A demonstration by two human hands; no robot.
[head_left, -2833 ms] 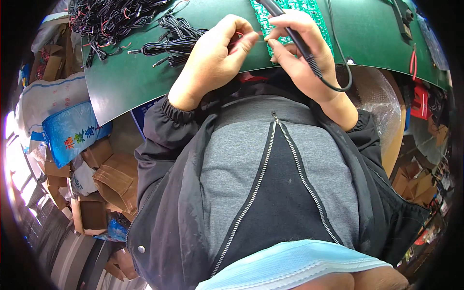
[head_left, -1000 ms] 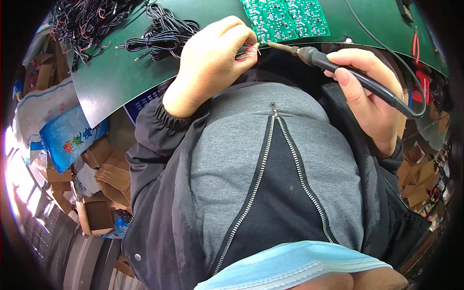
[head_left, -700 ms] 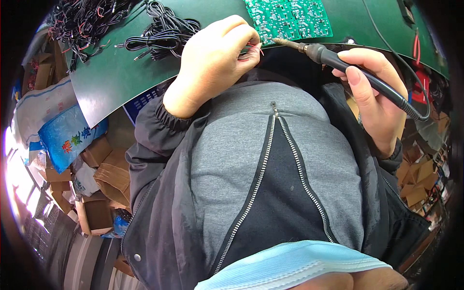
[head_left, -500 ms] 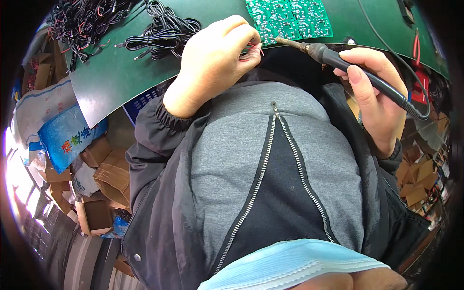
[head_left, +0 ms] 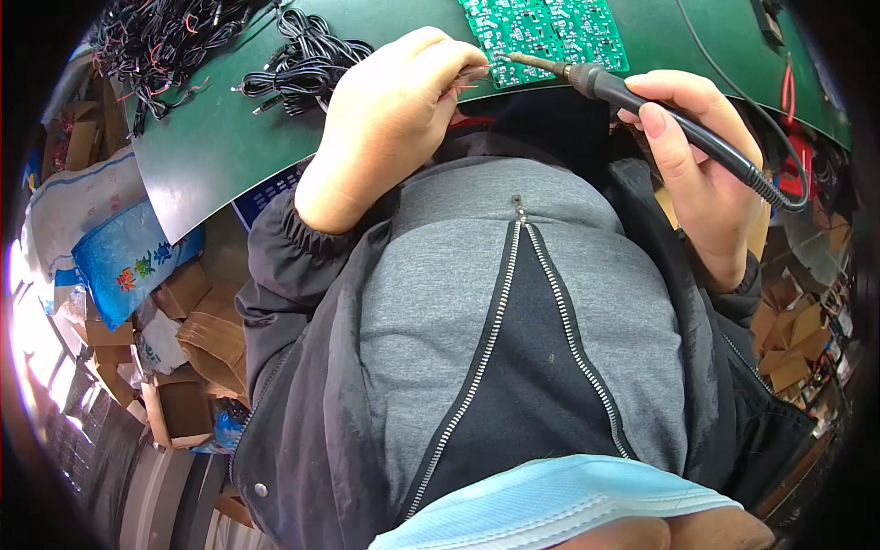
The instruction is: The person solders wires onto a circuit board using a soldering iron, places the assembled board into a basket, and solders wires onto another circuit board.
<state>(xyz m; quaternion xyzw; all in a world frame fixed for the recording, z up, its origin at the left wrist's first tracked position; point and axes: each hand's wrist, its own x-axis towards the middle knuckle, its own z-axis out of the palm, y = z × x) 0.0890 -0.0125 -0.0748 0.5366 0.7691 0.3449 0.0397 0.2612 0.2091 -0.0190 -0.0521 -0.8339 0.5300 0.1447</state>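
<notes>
My right hand [head_left: 697,151] grips the black handle of a soldering iron [head_left: 655,115], its tip pointing left over the near left part of a green circuit board panel [head_left: 550,37]. Small components cover the panel. At its near left corner my left hand [head_left: 390,115] is closed, thumb and forefinger pinching a thin red wire [head_left: 467,85] whose end sticks out toward the board. The iron's tip is close to the wire and the board; whether they touch I cannot tell. What else lies inside the left fingers is hidden.
Coiled black cables [head_left: 307,64] lie left of my left hand, with a larger tangle of black and red wires [head_left: 160,46] beyond. The iron's cord [head_left: 710,55] loops across the green table [head_left: 211,147]. Cardboard boxes [head_left: 215,339] and a blue bag [head_left: 124,266] are below on the left.
Both hands have shifted slightly up and to the left, the iron's tip moving with the right hand. The circuit board panel and nearby coiled cables have also shifted a little.
</notes>
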